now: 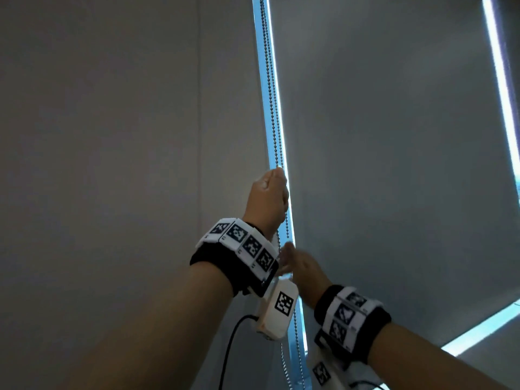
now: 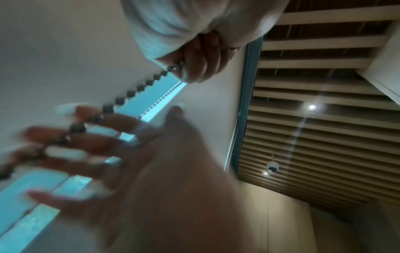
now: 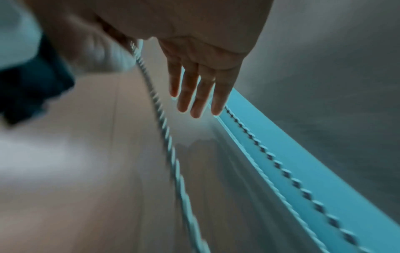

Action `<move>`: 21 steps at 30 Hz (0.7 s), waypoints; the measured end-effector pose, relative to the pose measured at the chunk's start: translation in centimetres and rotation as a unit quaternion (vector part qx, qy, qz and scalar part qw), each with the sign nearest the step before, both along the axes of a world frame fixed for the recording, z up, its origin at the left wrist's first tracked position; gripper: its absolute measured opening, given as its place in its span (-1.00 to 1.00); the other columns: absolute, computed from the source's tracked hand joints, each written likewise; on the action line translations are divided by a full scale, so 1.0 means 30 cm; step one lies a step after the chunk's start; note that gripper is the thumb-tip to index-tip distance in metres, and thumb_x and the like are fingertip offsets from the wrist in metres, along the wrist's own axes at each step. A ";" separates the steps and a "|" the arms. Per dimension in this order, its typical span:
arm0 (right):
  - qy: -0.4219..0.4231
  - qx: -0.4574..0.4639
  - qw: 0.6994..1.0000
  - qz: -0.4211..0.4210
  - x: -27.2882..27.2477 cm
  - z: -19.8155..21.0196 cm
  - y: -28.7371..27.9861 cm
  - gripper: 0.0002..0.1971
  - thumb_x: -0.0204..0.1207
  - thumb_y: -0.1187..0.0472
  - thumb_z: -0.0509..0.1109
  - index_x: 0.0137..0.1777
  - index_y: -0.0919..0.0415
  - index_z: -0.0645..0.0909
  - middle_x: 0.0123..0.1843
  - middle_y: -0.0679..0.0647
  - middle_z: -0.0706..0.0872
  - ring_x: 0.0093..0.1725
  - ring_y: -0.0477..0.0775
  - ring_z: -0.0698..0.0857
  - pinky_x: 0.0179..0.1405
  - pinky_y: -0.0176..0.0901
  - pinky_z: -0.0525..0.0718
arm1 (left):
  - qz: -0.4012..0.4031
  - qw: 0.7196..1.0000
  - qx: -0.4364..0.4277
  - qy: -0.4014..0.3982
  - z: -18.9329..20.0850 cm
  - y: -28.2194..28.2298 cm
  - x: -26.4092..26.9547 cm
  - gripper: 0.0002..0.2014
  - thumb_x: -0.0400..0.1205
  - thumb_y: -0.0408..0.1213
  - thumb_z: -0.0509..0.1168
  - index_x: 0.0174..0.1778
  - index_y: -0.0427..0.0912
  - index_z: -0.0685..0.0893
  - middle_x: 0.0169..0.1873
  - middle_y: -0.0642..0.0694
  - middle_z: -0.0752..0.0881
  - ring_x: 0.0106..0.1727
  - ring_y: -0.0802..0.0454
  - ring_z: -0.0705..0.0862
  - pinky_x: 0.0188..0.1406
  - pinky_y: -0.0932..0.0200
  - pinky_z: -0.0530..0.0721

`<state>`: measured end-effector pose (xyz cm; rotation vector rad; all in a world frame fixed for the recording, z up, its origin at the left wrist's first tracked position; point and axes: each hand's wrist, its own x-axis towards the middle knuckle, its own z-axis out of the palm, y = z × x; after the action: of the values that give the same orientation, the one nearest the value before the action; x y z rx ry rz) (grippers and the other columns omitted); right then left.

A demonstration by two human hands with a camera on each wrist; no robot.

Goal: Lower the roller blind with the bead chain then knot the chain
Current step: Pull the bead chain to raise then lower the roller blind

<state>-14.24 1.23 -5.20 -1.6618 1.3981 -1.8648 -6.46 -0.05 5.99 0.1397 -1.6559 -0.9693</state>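
Grey roller blind (image 1: 394,164) hangs most of the way down the window. Its bottom edge shows at lower right in the head view, with a strip of daylight under it.

The bead chain (image 1: 271,94) hangs at the blind's left edge, against a bright gap beside the wall (image 1: 112,136). It is a loop of two strands side by side, with its long axis vertical.

The left hand (image 1: 268,198) is raised, fist closed round the chain. In the left wrist view its curled fingers (image 2: 199,68) clamp the beads. I cannot tell whether it holds one strand or both.

The right hand (image 1: 299,263) sits lower, just beside the left wrist band and right by the chain. Its fingers (image 3: 194,95) are straight and loosely spread, holding nothing. In the left wrist view the beads cross in front of this blurred hand (image 2: 129,154), and I cannot tell whether they touch it.

Key relation: the chain runs straight down from the left grip, past the right hand and on below both wrists. The right hand is therefore nearer to the slack lower stretch.

Judgement: this is mid-lowering and no knot is started. The next grab probably falls to the right hand, closing on a strand just under the left fist. Picking the wrong strand would raise the blind.
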 end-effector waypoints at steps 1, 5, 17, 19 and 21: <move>-0.073 -0.030 0.997 0.006 0.007 0.040 0.001 -0.54 0.67 -0.04 0.02 -0.38 0.09 0.57 -0.48 -0.01 0.64 -0.52 -0.16 0.60 -0.44 -0.26 0.49 | 0.007 1.000 -0.004 -0.006 -0.022 0.001 0.007 -0.60 0.65 -0.19 0.06 -0.55 -0.01 0.24 -0.68 0.10 0.28 -0.70 0.19 0.20 -0.69 0.32 0.20; -0.046 -0.134 0.988 -0.061 0.029 0.205 0.038 -0.54 0.64 -0.05 0.01 -0.31 0.19 0.57 -0.48 0.00 0.67 -0.46 -0.03 0.63 -0.40 -0.20 0.62 | -0.046 0.999 0.017 -0.024 -0.094 0.051 0.058 -0.63 0.71 -0.29 0.01 -0.47 -0.09 0.32 -0.71 0.09 0.37 -0.74 0.25 0.31 -0.75 0.41 0.30; 0.006 -0.127 0.992 -0.019 0.128 0.311 0.099 -0.64 0.69 0.04 0.04 -0.37 0.07 0.27 -0.52 -0.01 0.26 -0.67 -0.17 0.20 -0.74 -0.42 0.21 | -0.098 0.982 -0.011 -0.161 -0.489 -0.066 0.077 -0.69 0.37 0.13 0.20 -0.39 -0.04 0.61 -0.49 -0.01 0.54 -0.43 0.09 0.44 -0.33 0.10 0.40; 0.027 -0.155 0.987 -0.042 0.123 0.299 0.093 -0.59 0.69 0.10 0.04 -0.45 0.05 0.20 -0.58 -0.05 0.24 -0.67 -0.15 0.18 -0.71 -0.37 0.20 | -0.103 0.973 -0.003 -0.208 -0.459 -0.078 0.091 -0.62 0.42 0.15 0.15 -0.32 -0.12 0.59 -0.45 -0.09 0.55 -0.43 0.11 0.47 -0.39 0.20 0.43; 0.051 -0.168 0.983 -0.049 0.119 0.292 0.093 -0.56 0.68 0.12 0.05 -0.49 0.05 0.20 -0.65 -0.13 0.26 -0.66 -0.15 0.20 -0.66 -0.33 0.23 | -0.132 0.959 0.033 -0.247 -0.386 -0.081 0.110 -0.55 0.55 0.18 0.05 -0.33 -0.09 0.65 -0.50 0.03 0.68 -0.47 0.18 0.61 -0.44 0.32 0.53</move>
<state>-10.66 4.02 3.57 -1.8985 1.2766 -2.1996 -3.17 -2.47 -5.57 0.2245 -2.1394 -1.2643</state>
